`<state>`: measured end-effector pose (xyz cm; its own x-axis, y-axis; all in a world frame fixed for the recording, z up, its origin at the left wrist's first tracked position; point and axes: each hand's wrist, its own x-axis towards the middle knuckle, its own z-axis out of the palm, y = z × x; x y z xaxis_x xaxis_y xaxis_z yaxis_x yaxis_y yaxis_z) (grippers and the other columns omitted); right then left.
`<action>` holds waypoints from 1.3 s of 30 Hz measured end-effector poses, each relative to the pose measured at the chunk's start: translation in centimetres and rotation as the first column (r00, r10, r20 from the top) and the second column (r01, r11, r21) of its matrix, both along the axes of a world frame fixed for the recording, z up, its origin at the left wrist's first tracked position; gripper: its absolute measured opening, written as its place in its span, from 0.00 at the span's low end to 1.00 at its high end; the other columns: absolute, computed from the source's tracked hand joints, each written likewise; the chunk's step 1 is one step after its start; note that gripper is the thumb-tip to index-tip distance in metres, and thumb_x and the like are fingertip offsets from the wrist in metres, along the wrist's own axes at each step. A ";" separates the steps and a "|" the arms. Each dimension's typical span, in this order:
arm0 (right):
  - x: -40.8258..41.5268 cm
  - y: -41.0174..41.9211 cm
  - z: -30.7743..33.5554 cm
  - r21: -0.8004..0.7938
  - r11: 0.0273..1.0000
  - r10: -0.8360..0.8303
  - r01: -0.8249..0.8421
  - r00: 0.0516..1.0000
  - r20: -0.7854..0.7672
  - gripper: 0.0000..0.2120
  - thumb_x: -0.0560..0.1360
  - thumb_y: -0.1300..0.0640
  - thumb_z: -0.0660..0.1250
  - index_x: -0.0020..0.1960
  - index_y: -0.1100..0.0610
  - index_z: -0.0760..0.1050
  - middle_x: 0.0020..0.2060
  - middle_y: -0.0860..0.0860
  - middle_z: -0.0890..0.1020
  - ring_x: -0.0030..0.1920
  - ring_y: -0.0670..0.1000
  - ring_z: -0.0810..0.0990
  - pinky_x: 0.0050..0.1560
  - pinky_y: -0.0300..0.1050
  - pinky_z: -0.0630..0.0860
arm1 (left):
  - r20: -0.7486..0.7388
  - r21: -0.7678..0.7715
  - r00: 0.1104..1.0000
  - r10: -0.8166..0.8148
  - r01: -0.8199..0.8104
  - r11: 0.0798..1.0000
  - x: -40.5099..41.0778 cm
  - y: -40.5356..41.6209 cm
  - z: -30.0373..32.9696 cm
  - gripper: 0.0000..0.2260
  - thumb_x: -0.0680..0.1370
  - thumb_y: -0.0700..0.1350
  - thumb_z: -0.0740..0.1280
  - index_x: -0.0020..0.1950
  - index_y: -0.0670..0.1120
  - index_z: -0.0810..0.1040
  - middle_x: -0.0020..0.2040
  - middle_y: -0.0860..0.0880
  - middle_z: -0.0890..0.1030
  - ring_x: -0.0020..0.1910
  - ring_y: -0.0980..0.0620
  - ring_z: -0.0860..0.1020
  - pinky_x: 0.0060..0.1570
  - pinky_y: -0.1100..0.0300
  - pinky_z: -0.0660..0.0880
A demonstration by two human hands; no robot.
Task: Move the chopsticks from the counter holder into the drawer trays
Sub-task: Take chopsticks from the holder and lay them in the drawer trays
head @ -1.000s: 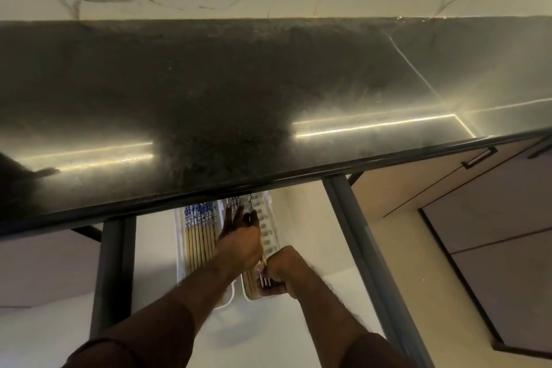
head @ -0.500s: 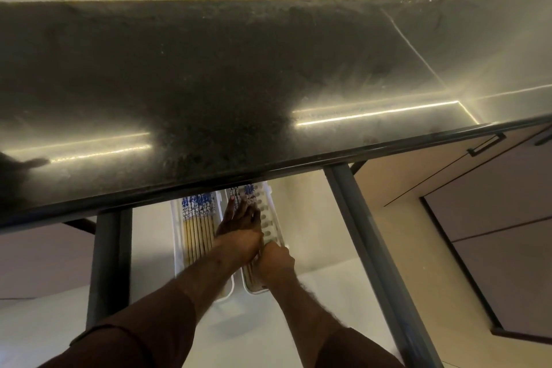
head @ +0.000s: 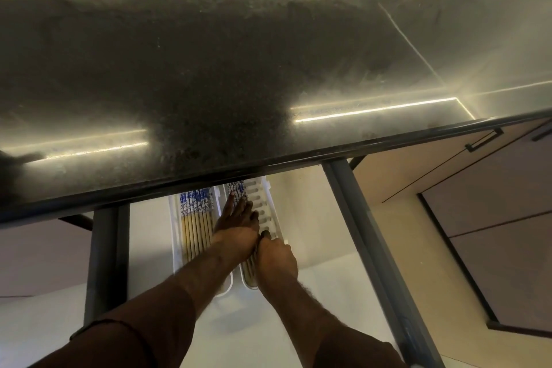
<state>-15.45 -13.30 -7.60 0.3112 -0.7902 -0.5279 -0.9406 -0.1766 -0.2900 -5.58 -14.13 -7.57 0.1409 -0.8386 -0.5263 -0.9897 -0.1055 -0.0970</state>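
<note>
Below the dark counter, two white slotted trays lie side by side in the open drawer. The left tray [head: 172, 218] is packed with bamboo chopsticks [head: 195, 218] that have blue-and-white patterned tops. The right tray [head: 268, 203] holds several more chopsticks [head: 237, 188] along its left side. My left hand [head: 236, 230] lies flat on these, fingers spread and pointing away. My right hand [head: 276, 257] is curled over the near ends of the same chopsticks at the tray's front. The counter holder is out of view.
The black stone counter [head: 209, 84] overhangs the far ends of both trays. Grey drawer sides stand at the left [head: 101, 263] and right [head: 358, 233]. The white drawer floor [head: 310, 218] lies right of the trays. Cabinet doors with a black handle [head: 484, 140] are at the right.
My left hand slid farther along the right tray and flattened on the chopsticks. My right hand pushed forward and lowered their near ends into the tray.
</note>
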 end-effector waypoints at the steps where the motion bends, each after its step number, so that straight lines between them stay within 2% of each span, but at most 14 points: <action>1: -0.1 0.1 0.0 0.012 1.000 0.004 -0.004 1.000 -0.001 0.16 0.81 0.54 0.60 0.67 0.57 0.71 0.63 0.54 0.77 0.63 0.55 0.76 0.62 0.47 0.72 | -0.013 -0.005 1.000 0.014 -0.014 1.000 0.0 -0.1 0.0 0.32 0.80 0.56 0.57 0.79 0.48 0.47 0.80 0.47 0.43 0.77 0.44 0.34 0.63 0.49 0.25; 6: -0.5 0.3 1.2 -0.052 0.998 0.029 -0.028 1.000 0.007 0.14 0.80 0.55 0.60 0.64 0.56 0.72 0.60 0.54 0.79 0.60 0.56 0.78 0.60 0.48 0.74 | -0.003 -0.028 0.999 -0.052 0.052 0.998 0.4 0.3 0.1 0.32 0.81 0.55 0.56 0.79 0.47 0.45 0.80 0.46 0.42 0.77 0.45 0.35 0.72 0.46 0.30; 10: -1.1 0.4 3.4 -0.061 0.997 0.044 -0.042 0.998 0.045 0.16 0.79 0.53 0.63 0.64 0.56 0.72 0.59 0.56 0.79 0.58 0.58 0.79 0.59 0.50 0.75 | -0.009 -0.099 0.997 -0.075 0.073 0.992 0.5 0.5 1.2 0.31 0.81 0.53 0.58 0.79 0.47 0.48 0.80 0.46 0.46 0.78 0.45 0.37 0.70 0.44 0.28; 12: -1.5 0.6 4.8 -0.085 0.996 0.019 -0.013 0.998 0.064 0.15 0.77 0.53 0.64 0.63 0.57 0.72 0.58 0.56 0.79 0.56 0.58 0.79 0.58 0.50 0.76 | -0.038 -0.191 0.996 -0.078 0.069 0.979 0.6 0.9 1.9 0.28 0.80 0.51 0.60 0.78 0.47 0.55 0.79 0.46 0.55 0.79 0.45 0.44 0.71 0.44 0.31; 15: -2.0 0.6 6.6 -0.139 0.990 -0.023 0.037 0.995 0.098 0.12 0.76 0.55 0.64 0.59 0.58 0.73 0.55 0.57 0.81 0.53 0.59 0.81 0.52 0.49 0.78 | -0.099 -0.313 0.989 -0.111 0.075 0.947 0.9 1.9 2.6 0.23 0.77 0.49 0.63 0.72 0.47 0.67 0.73 0.47 0.70 0.76 0.45 0.60 0.74 0.43 0.39; 18: -2.5 1.5 8.7 -0.163 0.982 -0.072 0.093 0.989 0.131 0.15 0.76 0.52 0.66 0.60 0.57 0.73 0.55 0.55 0.81 0.51 0.57 0.82 0.50 0.48 0.79 | -0.163 -0.368 0.975 -0.154 0.085 0.926 1.0 3.4 3.6 0.22 0.78 0.48 0.64 0.71 0.48 0.67 0.71 0.48 0.73 0.72 0.46 0.68 0.75 0.45 0.49; 21: -3.0 2.9 10.7 -0.179 0.977 -0.087 0.116 0.983 0.162 0.19 0.76 0.50 0.67 0.64 0.56 0.72 0.58 0.54 0.80 0.52 0.56 0.82 0.53 0.47 0.78 | -0.229 -0.423 0.958 -0.169 0.058 0.904 0.5 5.2 5.1 0.26 0.78 0.47 0.64 0.75 0.46 0.62 0.75 0.47 0.67 0.75 0.46 0.62 0.74 0.47 0.47; 25: -3.9 5.7 13.8 -0.211 0.969 -0.089 0.126 0.980 0.178 0.20 0.75 0.51 0.69 0.64 0.56 0.72 0.59 0.53 0.80 0.53 0.56 0.82 0.55 0.48 0.79 | -0.270 -0.459 0.949 -0.162 0.022 0.888 -0.1 8.1 7.5 0.26 0.81 0.47 0.61 0.77 0.48 0.58 0.78 0.47 0.62 0.77 0.47 0.57 0.74 0.49 0.44; 29: -4.5 9.2 17.3 -0.267 0.956 -0.065 0.118 0.978 0.200 0.20 0.75 0.52 0.70 0.65 0.55 0.72 0.60 0.54 0.79 0.55 0.56 0.80 0.54 0.48 0.79 | -0.274 -0.498 0.951 -0.144 -0.013 0.867 -0.4 12.0 11.0 0.25 0.82 0.50 0.58 0.78 0.49 0.57 0.78 0.49 0.60 0.77 0.48 0.57 0.75 0.49 0.44; 34: -3.8 14.8 22.1 -0.364 0.919 -0.048 0.152 0.959 0.279 0.20 0.76 0.54 0.70 0.66 0.55 0.71 0.61 0.53 0.79 0.57 0.54 0.79 0.56 0.46 0.77 | -0.329 -0.575 0.939 -0.102 -0.113 0.811 0.3 18.9 16.6 0.25 0.81 0.48 0.60 0.77 0.49 0.58 0.78 0.49 0.61 0.77 0.48 0.58 0.76 0.48 0.48; 39: -0.6 19.9 26.4 -0.441 0.889 0.044 0.121 0.937 0.346 0.19 0.76 0.54 0.69 0.66 0.55 0.72 0.61 0.53 0.80 0.59 0.54 0.79 0.59 0.46 0.75 | -0.303 -0.657 0.948 -0.103 -0.129 0.743 3.7 25.0 21.6 0.25 0.82 0.47 0.59 0.78 0.47 0.57 0.78 0.48 0.60 0.77 0.49 0.55 0.75 0.52 0.42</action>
<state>-16.05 6.58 18.82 0.3686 -0.9294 0.0185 -0.8081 -0.3302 -0.4878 -1.89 10.92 14.03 0.0878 -0.9856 0.1447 -0.9525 -0.0405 0.3018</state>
